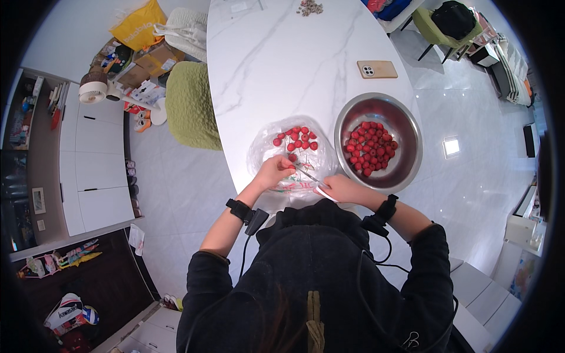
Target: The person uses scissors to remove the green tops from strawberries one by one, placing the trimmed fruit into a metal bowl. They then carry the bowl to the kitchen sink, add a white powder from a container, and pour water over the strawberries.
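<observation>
My left hand (273,171) pinches a small red hawthorn-like fruit (291,167) between thumb and fingertips, over a clear plastic bag (260,152). My right hand (343,189) grips scissors (310,176) with white handles. Their blades point left and reach close to the held fruit; whether they touch it I cannot tell. On the spread bag, which bears red and green printing, lie several more red fruits (298,144) and some thin stems. Right of the bag stands a stainless steel bowl (412,128), with many red fruits (373,148) heaped in its bottom.
Beyond the bowl, a gold phone (377,69) lies face down on the white marble-patterned table (282,75). A small pile of brownish bits (310,7) sits near the far end. Close to the table's left edge is a green fleecy chair (192,103). Cables hang from black wrist straps (240,211).
</observation>
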Tool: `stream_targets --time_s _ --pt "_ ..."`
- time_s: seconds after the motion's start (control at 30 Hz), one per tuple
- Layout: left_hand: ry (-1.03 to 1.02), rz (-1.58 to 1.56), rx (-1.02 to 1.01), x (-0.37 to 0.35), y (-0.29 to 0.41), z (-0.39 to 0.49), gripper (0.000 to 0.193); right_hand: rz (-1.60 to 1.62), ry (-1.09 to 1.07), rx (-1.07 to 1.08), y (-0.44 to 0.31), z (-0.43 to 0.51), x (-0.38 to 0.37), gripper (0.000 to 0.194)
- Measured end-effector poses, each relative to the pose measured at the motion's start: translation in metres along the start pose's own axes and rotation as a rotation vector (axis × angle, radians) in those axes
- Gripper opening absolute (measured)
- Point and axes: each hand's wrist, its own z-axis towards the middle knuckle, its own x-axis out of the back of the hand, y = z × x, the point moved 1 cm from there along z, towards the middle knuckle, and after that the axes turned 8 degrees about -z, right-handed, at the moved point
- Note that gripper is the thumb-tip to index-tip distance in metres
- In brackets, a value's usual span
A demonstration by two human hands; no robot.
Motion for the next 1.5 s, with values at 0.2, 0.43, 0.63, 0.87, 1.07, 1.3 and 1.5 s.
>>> stream_targets --time_s 0.2,0.43,0.63,0.87,1.07,1.3,1.5 --pt "0.007 0.145 -0.24 -0.01 0.081 0.014 0.015 0.594 0.461 0.036 0.025 -0.041 0.055 0.017" --pt "-0.263 0.445 -0.66 -0.092 0.128 0.047 0.027 0.747 0.826 -0.104 0.081 -0.064 0.086 0.018" --pt "-0.087 0.326 -0.51 -0.07 0.105 0.055 0.029 0.481 0.882 -0.142 0.087 -0.068 0.07 0.024" --pt "0.182 0.384 -0.244 0.009 0.054 0.01 0.022 0.32 0.841 -0.107 0.072 -0.064 0.072 0.028" --pt "0.08 0.53 -0.436 -0.005 0.01 0.005 0.028 0.152 0.745 0.002 0.042 -0.043 0.065 0.027" --pt "0.086 0.739 -0.335 -0.02 0.015 0.028 0.024 0.034 0.458 0.054 0.011 -0.037 0.046 0.035" --pt "0.086 0.248 -0.372 -0.013 0.036 0.003 0.026 -0.043 0.271 0.029 0.007 -0.045 0.022 0.042"
